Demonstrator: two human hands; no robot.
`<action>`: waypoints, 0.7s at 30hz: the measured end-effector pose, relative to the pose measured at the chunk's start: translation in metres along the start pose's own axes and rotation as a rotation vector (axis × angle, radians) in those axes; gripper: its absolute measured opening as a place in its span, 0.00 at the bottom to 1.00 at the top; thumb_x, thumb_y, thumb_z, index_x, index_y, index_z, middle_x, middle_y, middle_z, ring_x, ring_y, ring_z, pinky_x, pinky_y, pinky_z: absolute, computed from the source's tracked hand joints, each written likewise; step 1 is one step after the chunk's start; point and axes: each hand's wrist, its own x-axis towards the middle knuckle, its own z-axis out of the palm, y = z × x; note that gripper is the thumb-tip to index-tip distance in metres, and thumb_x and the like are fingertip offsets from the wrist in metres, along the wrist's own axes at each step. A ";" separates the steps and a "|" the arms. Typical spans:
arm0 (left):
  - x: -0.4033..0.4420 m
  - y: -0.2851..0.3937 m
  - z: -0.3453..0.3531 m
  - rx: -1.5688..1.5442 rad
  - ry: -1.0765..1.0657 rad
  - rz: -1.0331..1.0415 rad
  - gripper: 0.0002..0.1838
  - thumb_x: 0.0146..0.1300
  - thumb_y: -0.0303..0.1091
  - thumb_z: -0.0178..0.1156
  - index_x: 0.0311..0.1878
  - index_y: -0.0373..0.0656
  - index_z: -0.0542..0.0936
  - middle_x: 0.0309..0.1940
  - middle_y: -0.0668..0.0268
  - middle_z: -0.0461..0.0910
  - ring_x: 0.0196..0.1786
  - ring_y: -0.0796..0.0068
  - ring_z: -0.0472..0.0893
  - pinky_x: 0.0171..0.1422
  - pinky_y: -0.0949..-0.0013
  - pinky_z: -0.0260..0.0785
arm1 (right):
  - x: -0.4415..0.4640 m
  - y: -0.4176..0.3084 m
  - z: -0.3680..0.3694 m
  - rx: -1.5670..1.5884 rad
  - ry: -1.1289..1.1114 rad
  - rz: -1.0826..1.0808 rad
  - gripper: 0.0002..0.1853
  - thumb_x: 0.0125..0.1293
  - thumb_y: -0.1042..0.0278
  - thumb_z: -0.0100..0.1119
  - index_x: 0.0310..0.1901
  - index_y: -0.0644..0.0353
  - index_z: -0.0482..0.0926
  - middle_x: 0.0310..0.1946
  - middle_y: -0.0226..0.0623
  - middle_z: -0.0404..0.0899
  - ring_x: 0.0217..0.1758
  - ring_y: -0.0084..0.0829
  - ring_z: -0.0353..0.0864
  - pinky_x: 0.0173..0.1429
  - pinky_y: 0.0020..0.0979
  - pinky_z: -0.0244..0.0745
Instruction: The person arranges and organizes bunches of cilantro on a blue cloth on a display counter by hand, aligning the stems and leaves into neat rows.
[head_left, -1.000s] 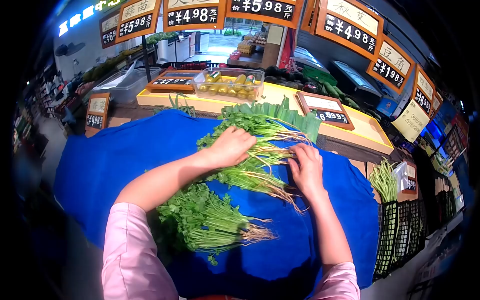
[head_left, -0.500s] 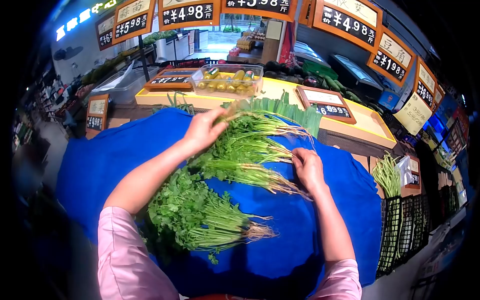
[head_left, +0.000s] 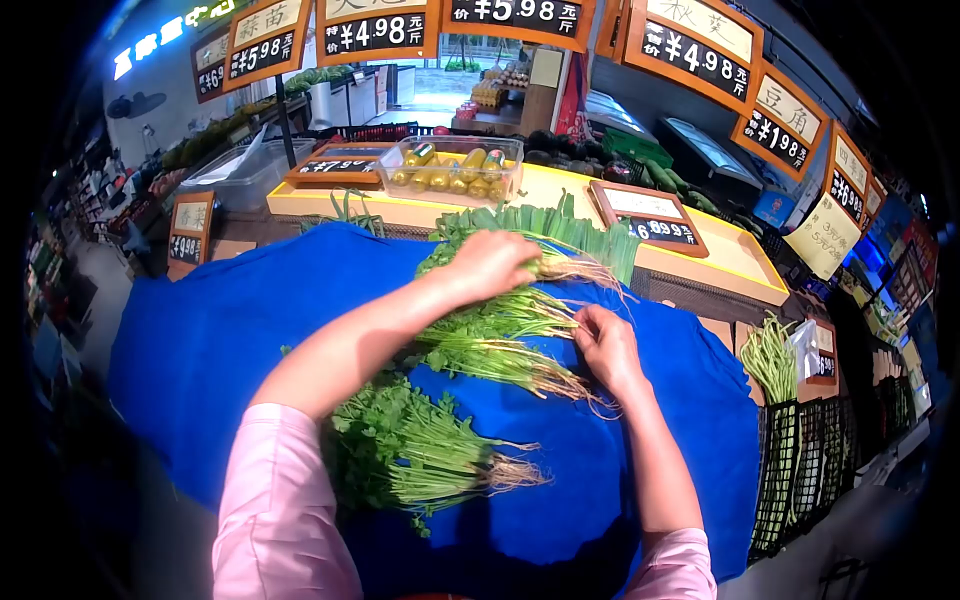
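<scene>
Bunches of coriander with their roots lie on a blue cloth (head_left: 250, 290). My left hand (head_left: 492, 266) is closed over the stems of the farthest coriander bunch (head_left: 570, 268), just above its roots. Nearer to me, my right hand (head_left: 608, 345) pinches the root ends of the middle coriander (head_left: 505, 318), whose stems spread in two clumps. A separate coriander bunch (head_left: 430, 455) rests closest to me, roots pointing right, its leaves partly behind my left arm. Flat green leaves (head_left: 590, 235) lie beyond the farthest bunch.
A yellow-edged display board (head_left: 735, 250) runs behind the cloth, holding a clear plastic box (head_left: 452, 170) of yellow-green produce and a price sign (head_left: 650, 215). Price signs (head_left: 695, 45) hang overhead. Long beans (head_left: 770, 360) stand in a black crate (head_left: 800, 470) at the right.
My left hand has moved right, from the leafy part to the stems near the roots of the farthest coriander. My right hand has shifted slightly left, still at the middle roots.
</scene>
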 end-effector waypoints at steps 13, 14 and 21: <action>-0.057 -0.055 -0.056 -0.090 -0.151 -0.118 0.24 0.56 0.44 0.68 0.53 0.43 0.79 0.46 0.55 0.80 0.52 0.55 0.79 0.56 0.58 0.72 | -0.001 -0.022 -0.025 -0.329 0.474 -0.271 0.10 0.58 0.68 0.66 0.37 0.59 0.76 0.41 0.42 0.77 0.46 0.45 0.75 0.49 0.43 0.69; -0.067 -0.053 -0.053 -0.025 -0.214 -0.134 0.27 0.56 0.51 0.67 0.53 0.43 0.80 0.46 0.55 0.80 0.53 0.53 0.78 0.55 0.57 0.72 | 0.004 -0.026 -0.022 -0.336 0.498 -0.334 0.11 0.57 0.69 0.66 0.39 0.59 0.75 0.43 0.42 0.76 0.48 0.45 0.74 0.51 0.43 0.68; -0.096 -0.056 -0.021 0.060 -0.339 -0.483 0.44 0.49 0.47 0.73 0.68 0.47 0.64 0.59 0.51 0.72 0.60 0.48 0.73 0.61 0.50 0.67 | 0.026 -0.016 0.010 -0.522 0.182 -0.281 0.28 0.53 0.70 0.68 0.58 0.56 0.74 0.52 0.41 0.76 0.57 0.44 0.72 0.58 0.44 0.64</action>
